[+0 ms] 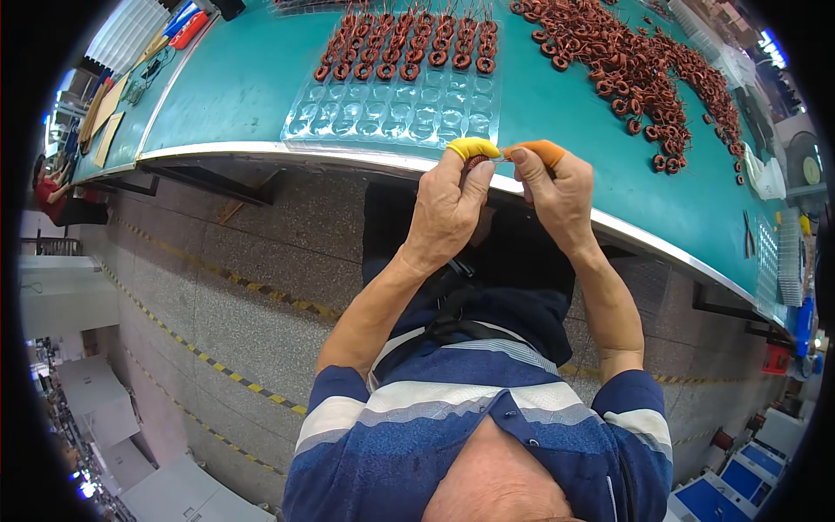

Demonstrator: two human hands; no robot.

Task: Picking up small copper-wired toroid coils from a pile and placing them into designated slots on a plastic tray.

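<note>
My left hand [450,202] is closed on a copper-wound ring coil [474,163], pinched between the thumb and a forefinger in a yellow finger cot [472,147]. Close beside it, my right hand [558,193] pinches what looks like a thin wire lead of that coil, its forefinger in an orange finger cot [537,152]. Both hands are at the bench's near edge. Just beyond them lies a clear plastic tray [365,117] with round pockets; its far rows hold ring coils [409,52] with leads standing up, while its near rows are bare.
A big heap of loose ring coils [609,65] spreads over the green bench [557,113] at the right. Pliers [749,235] and stacked clear trays [790,252] lie at the far right. A red box [188,30] sits at the far left, and a person in red [54,193] is beyond.
</note>
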